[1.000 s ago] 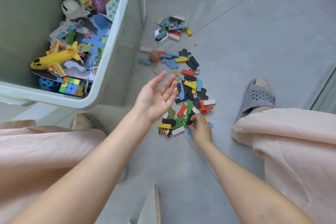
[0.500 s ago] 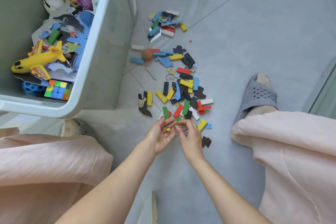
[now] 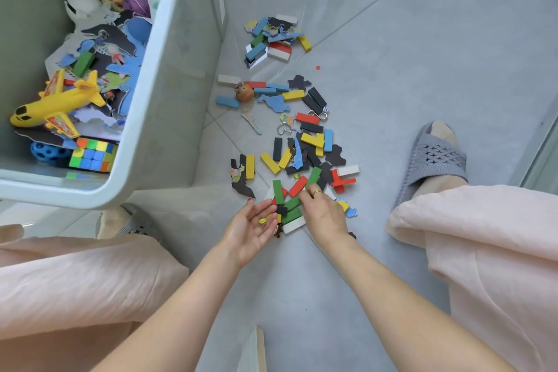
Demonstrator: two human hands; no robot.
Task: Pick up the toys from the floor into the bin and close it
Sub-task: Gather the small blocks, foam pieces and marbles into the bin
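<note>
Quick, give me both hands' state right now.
Left hand: open, palm up, a small yellow piece lying on it.
Right hand: fingers curled down onto the blocks; whether it grips one cannot be told.

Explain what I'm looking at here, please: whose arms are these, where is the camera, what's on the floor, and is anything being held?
There is no machine. A person wears one wide-angle camera on the head, looking down, so the two bare arms are theirs. The left hand lies palm up, fingers relaxed, with a small yellow piece resting on it. The right hand, palm down, has its curled fingers on the scattered coloured wooden blocks; whether it grips one cannot be told. Flat puzzle pieces also lie on the grey tiled floor. At upper left stands the open pale plastic bin, already holding a yellow toy aeroplane and a colour cube. A grey slipper and pink clothing are the person's own.
</note>
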